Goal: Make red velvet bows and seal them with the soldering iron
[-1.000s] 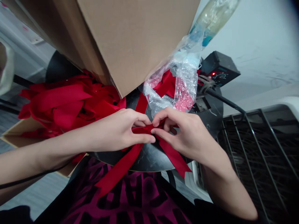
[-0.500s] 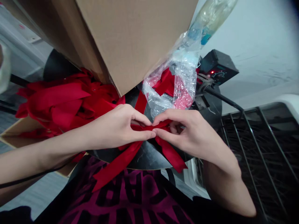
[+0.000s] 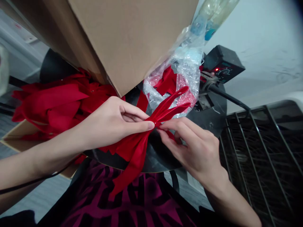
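Note:
A red ribbon bow (image 3: 139, 145) is held over the dark round tabletop (image 3: 156, 160), gathered tight at its middle. My left hand (image 3: 115, 123) pinches that gathered middle between thumb and fingers. From the other side my right hand (image 3: 189, 138) is closed with its fingertips at the same knot. Two loops of the bow point up and to the right, and a notched tail hangs toward my lap. Whatever lies between the right fingertips is mostly hidden, though red ribbon shows behind them.
Many red bows (image 3: 54, 104) are heaped at left over a cardboard box (image 3: 14, 135). A tall carton (image 3: 134, 41) stands behind. Clear plastic bag (image 3: 189, 69) holds red ribbon. A black control box (image 3: 222, 63) with a red light stands right, above a heater grille (image 3: 265, 151).
The bow has turned and been gathered: its loops now stand up to the right, where the ribbon lay flat between both hands. My right hand has shifted slightly right and down.

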`<state>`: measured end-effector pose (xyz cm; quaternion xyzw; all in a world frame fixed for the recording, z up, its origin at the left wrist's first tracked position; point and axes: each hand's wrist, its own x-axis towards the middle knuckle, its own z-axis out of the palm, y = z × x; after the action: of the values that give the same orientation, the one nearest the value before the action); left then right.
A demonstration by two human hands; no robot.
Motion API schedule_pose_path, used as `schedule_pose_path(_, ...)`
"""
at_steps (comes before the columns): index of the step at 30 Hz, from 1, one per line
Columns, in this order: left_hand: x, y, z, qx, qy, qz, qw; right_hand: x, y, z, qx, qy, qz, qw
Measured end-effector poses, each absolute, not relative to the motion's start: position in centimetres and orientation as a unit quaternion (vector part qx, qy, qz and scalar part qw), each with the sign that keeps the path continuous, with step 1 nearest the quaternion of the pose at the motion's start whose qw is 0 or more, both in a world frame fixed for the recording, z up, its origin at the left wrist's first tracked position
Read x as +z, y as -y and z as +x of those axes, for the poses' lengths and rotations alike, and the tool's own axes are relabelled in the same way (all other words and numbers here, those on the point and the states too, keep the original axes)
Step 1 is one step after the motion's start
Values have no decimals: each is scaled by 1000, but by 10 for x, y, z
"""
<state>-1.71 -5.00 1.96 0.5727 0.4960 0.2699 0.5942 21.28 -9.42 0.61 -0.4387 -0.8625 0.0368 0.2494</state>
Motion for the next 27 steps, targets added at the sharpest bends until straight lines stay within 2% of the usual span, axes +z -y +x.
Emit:
schedule_pose_path(4,21,51,-19,263,-497,558,610,12,93,217,10,883,-405,238)
schedule_pose_path(10,13,55,-20,247,-481,465,701,14,78,243,-36,942,-241,231)
schedule_pose_path(13,8,57,-19,316,-493,497,640,12,80,238,-18,905,-322,278)
schedule_pose_path(15,8,58,-19,367,-511,536,562,11,88,223,42,845,-416,332)
schedule_pose_path(17,10,60,-18,392,-516,566,510,9,98,204,106,799,-477,349)
schedule_pose_path(23,15,62,-13,404,-528,598,447,1,108,170,118,763,-523,359)
schedule_pose_path(25,14,62,-13,419,-528,584,452,-2,105,167,173,718,-554,384)
schedule_pose_path(27,12,62,-12,437,-514,561,480,-5,103,166,285,643,-574,420)
